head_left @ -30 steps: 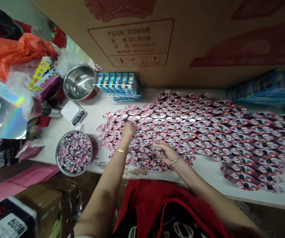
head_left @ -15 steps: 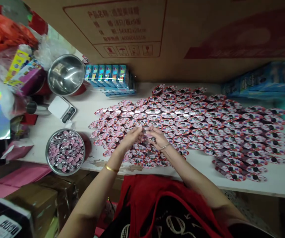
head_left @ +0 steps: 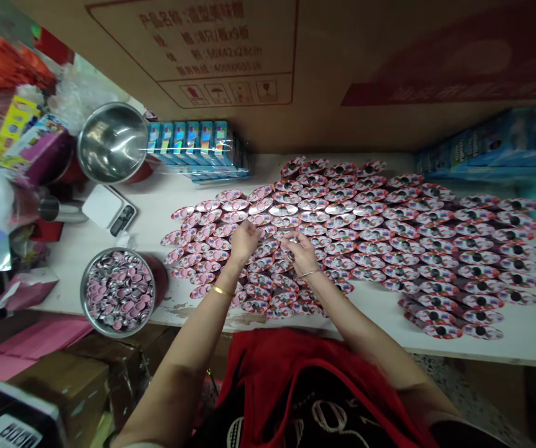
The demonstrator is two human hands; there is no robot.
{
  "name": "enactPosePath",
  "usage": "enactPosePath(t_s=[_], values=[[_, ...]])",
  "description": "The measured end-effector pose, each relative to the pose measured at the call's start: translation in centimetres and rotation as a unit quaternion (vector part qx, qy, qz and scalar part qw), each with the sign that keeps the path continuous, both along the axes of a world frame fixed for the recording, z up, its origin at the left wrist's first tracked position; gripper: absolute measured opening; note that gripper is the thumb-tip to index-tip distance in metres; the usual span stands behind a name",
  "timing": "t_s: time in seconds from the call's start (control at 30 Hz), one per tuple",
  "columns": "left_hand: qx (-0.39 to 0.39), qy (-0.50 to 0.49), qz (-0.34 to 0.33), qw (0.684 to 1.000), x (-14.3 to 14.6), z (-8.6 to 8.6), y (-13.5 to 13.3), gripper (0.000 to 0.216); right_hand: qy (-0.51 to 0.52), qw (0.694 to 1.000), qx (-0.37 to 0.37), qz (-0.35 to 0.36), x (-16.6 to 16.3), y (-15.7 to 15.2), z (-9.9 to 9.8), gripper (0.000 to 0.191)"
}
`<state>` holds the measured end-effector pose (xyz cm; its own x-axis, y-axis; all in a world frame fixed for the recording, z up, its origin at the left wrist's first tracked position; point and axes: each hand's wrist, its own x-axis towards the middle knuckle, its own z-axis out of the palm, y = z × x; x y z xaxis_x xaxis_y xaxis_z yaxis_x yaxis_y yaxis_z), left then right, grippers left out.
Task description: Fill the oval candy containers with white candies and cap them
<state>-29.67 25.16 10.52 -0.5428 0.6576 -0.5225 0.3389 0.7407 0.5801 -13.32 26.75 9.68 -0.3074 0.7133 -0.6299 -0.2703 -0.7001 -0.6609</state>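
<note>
Several rows of round pink and red printed badges [head_left: 365, 236] overlap across the white table [head_left: 505, 348]. My left hand [head_left: 245, 239] rests over the left part of the badge spread, fingers bent down onto the badges. My right hand [head_left: 299, 252] is just to its right, fingers curled and pinched on a small silvery piece that I cannot make out. Both wrists wear thin bangles. A steel bowl of pink and silver badge parts [head_left: 118, 291] stands at the table's front left edge.
An empty steel bowl [head_left: 111, 143] and a small white scale [head_left: 109, 208] sit at the back left. A row of blue boxes [head_left: 197, 146] stands against a big cardboard box [head_left: 324, 68]. Cartons and bags crowd the left side; a red cloth [head_left: 296, 379] lies on my lap.
My left hand drew back from the left badges toward the middle. My right hand moved up to meet it. The view shifted left and down slightly.
</note>
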Motion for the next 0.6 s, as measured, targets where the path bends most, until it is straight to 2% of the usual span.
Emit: enactPosePath(t_s=[0.17,0.3,0.47,0.6], values=[[-0.092,0.093,-0.081,0.988,-0.4,-0.9,1.3,0.018,-0.037,0.999,0.032,-0.002,0.5,-0.2,-1.4,0.035],[-0.126,0.117,-0.106,0.979,-0.6,-1.0,1.7,0.025,-0.055,0.997,0.05,0.009,0.2,-0.2,-1.7,0.033],[-0.091,0.08,-0.104,0.987,-0.1,0.1,1.3,0.032,-0.065,0.995,0.079,0.012,-0.4,-0.1,-1.3,0.029],[-0.013,-0.059,-0.082,0.995,2.9,1.2,-1.6,0.04,-0.065,0.994,0.089,0.019,-0.3,-0.6,-1.0,0.028]])
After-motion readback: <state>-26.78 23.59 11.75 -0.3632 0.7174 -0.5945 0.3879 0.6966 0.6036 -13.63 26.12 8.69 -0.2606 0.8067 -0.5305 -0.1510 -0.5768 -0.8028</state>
